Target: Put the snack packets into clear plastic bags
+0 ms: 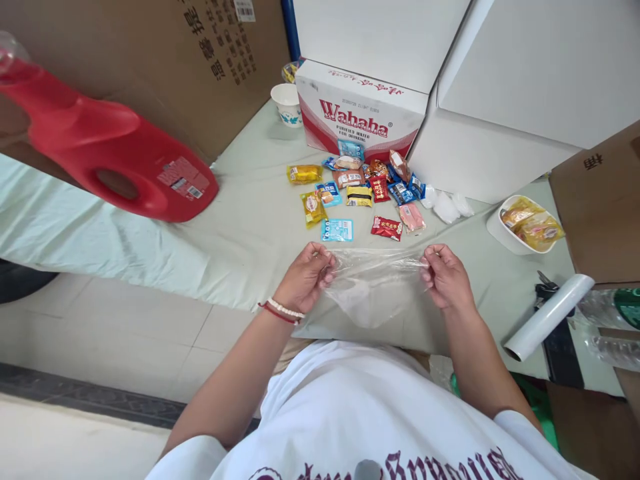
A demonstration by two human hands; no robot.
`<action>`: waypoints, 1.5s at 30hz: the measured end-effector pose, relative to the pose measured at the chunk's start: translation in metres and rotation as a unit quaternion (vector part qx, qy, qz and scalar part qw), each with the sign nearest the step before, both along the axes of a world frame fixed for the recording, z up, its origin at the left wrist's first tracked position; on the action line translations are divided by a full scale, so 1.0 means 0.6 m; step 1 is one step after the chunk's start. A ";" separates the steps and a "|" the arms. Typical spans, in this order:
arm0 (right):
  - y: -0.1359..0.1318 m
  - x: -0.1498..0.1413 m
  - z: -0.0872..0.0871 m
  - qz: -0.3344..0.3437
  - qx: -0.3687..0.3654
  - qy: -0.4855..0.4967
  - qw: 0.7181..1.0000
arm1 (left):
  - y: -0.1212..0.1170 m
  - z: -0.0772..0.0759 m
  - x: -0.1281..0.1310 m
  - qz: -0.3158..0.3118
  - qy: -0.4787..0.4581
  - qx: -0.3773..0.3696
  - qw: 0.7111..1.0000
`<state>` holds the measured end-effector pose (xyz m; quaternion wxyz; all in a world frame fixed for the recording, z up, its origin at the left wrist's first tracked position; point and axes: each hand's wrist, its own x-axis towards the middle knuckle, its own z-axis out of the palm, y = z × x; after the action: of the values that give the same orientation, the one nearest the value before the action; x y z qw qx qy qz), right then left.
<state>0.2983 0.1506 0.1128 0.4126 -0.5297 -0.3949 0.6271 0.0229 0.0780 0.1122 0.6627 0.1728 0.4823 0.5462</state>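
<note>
A clear plastic bag (373, 290) is stretched between my two hands, hanging low over the near edge of the table. My left hand (311, 275) pinches its left end. At the other end, my right hand (445, 275) has it between thumb and fingers. Just beyond lie several wrapped snacks, among them a light blue packet (337, 230), a red packet (387, 228), a pink packet (411, 217) and a yellow packet (313, 209). Crumpled white plastic (445, 205) sits to the right of the pile.
A Wahaha carton (360, 113) and a paper cup (287, 105) stand behind the snacks. On the left is a big red jug (120, 147). To the right are a white tub (500, 230) with yellow packets, a plastic film roll (550, 317) and clear bottles (603, 308).
</note>
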 end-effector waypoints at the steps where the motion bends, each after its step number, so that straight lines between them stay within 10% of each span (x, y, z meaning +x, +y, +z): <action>1: 0.015 0.002 0.002 0.027 -0.007 -0.007 1.000 | 0.010 -0.003 -0.016 -0.032 0.035 0.008 0.999; 4: 0.070 -0.006 -0.004 0.096 0.000 -0.043 0.994 | 0.057 -0.017 -0.053 -0.078 0.145 -0.002 0.986; 10: 0.086 -0.054 -0.044 -0.015 0.048 -0.161 0.986 | 0.109 -0.052 -0.057 0.105 0.251 -0.051 0.961; 15: -0.004 -0.089 -0.078 0.015 0.002 -0.147 0.989 | 0.010 -0.063 -0.033 0.330 0.487 -0.003 0.809; 21: -0.048 -0.161 -0.085 0.127 0.052 -0.099 0.986 | -0.047 -0.072 0.053 0.027 0.280 -0.037 0.959; 26: -0.034 -0.125 -0.047 0.097 0.021 -0.047 0.994 | -0.019 -0.063 0.035 0.092 0.107 -0.012 0.990; 31: -0.006 -0.016 -0.047 0.100 -0.065 -0.042 0.992 | -0.048 -0.071 -0.067 -0.072 0.094 -0.055 0.991; 35: -0.017 0.046 -0.062 0.219 -0.055 -0.173 0.959 | -0.087 -0.090 -0.097 -0.074 0.394 -0.048 0.915; 39: 0.009 0.075 -0.016 0.303 0.098 -0.402 0.858 | -0.120 -0.090 -0.072 0.077 0.652 0.062 0.751; 45: 0.122 -0.115 0.066 0.264 0.312 -0.506 0.760 | -0.117 -0.107 -0.027 -0.128 0.630 0.278 0.713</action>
<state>0.2294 0.2235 0.1523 0.1130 -0.4866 -0.8442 0.1946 0.0066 0.0081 0.0478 0.1904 0.7137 0.5876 0.3302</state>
